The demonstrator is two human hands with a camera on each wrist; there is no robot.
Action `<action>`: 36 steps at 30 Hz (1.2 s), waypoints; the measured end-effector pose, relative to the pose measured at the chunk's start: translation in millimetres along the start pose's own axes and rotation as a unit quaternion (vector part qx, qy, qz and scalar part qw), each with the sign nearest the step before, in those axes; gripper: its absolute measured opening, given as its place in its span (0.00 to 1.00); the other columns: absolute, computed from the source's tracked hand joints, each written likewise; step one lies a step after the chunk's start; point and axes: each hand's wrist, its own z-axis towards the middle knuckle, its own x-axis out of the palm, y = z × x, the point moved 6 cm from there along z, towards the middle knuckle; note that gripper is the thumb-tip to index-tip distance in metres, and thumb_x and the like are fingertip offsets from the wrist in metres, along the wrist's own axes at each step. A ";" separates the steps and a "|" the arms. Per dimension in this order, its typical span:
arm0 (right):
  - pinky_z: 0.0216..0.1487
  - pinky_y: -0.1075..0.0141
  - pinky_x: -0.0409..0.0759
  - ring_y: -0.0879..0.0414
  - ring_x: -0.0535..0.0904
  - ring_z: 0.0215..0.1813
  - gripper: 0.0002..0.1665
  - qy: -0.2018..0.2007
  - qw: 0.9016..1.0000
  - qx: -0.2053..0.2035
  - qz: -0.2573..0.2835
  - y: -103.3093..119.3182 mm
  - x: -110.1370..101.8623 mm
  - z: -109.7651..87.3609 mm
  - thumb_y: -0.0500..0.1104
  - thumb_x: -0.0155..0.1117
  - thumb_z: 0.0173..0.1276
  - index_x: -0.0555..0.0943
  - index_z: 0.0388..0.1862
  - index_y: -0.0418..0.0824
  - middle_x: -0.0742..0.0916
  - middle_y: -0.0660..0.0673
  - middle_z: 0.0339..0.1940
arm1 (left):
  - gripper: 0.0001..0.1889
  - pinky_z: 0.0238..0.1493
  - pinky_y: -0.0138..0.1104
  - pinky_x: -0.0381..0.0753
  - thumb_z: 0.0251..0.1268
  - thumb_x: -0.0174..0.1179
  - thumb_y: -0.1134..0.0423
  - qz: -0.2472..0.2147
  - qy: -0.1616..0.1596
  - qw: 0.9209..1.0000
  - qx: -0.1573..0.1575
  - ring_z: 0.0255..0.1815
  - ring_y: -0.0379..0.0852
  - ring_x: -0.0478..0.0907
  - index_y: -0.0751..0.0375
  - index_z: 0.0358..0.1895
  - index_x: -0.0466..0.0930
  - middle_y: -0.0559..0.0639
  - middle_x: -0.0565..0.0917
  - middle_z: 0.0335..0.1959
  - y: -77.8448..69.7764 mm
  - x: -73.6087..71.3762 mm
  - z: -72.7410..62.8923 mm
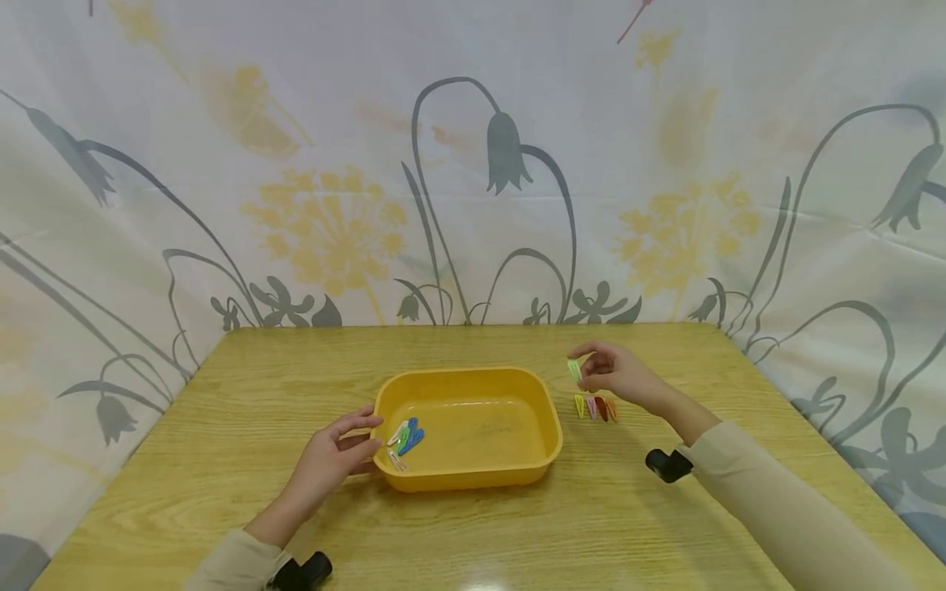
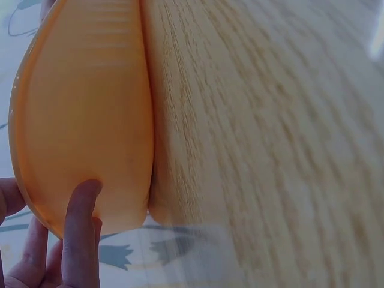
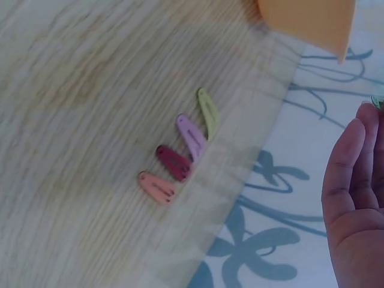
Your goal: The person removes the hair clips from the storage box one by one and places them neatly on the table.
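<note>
My left hand (image 1: 328, 460) grips the left end of a yellow plastic basin (image 1: 473, 478), with fingers on its rim and outer wall. Inside, at that end, lies a small pile of snap hair clips: blue (image 1: 414, 437), green (image 1: 403, 442) and whitish ones. To the right of the basin my right hand (image 1: 624, 379) pinches a light green hair clip (image 1: 575, 369) above the table. Below that hand, a row on the table holds a yellow clip (image 3: 208, 112), a purple clip (image 3: 191, 137), a dark red clip (image 3: 174, 163) and an orange clip (image 3: 156, 187).
The wooden table (image 1: 473, 542) reaches back to a patterned cloth (image 1: 473, 205) with grey and yellow flowers. Black camera mounts sit on both wrists, the right one (image 1: 668, 465) just above the tabletop.
</note>
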 end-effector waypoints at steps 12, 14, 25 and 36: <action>0.45 0.50 0.80 0.49 0.78 0.36 0.25 -0.033 0.999 0.041 0.008 -29.9 -16.7 -23.2 0.33 0.62 0.63 0.68 0.57 0.26 0.79 0.39 0.33 | 0.20 0.40 0.41 0.83 0.61 0.59 0.72 -0.005 -0.004 1.000 0.004 0.54 0.58 0.74 0.76 0.56 0.72 0.58 0.61 0.69 0.4 1.3 0.9; 0.44 0.50 0.80 0.47 0.78 0.37 0.26 -0.036 0.998 0.049 0.007 -35.3 -19.0 -26.4 0.34 0.62 0.63 0.68 0.58 0.26 0.79 0.39 0.33 | 0.20 0.40 0.41 0.83 0.61 0.59 0.72 -0.004 -0.005 1.000 0.003 0.54 0.57 0.74 0.76 0.56 0.72 0.58 0.62 0.69 0.7 1.0 0.9; 0.43 0.57 0.82 0.46 0.79 0.36 0.28 -0.052 0.996 0.068 0.004 -58.2 -31.8 -41.3 0.34 0.64 0.62 0.67 0.58 0.25 0.78 0.39 0.33 | 0.20 0.40 0.41 0.83 0.61 0.60 0.71 -0.002 -0.003 1.000 0.005 0.54 0.56 0.75 0.74 0.56 0.73 0.57 0.62 0.69 1.5 -0.2 1.4; 0.41 0.62 0.82 0.50 0.78 0.35 0.27 -0.028 0.996 0.084 0.013 -73.4 -34.8 -43.9 0.33 0.64 0.61 0.67 0.57 0.24 0.78 0.39 0.34 | 0.20 0.40 0.42 0.83 0.61 0.60 0.70 -0.001 -0.001 1.000 0.002 0.53 0.55 0.75 0.74 0.56 0.73 0.58 0.62 0.68 1.9 -0.6 1.6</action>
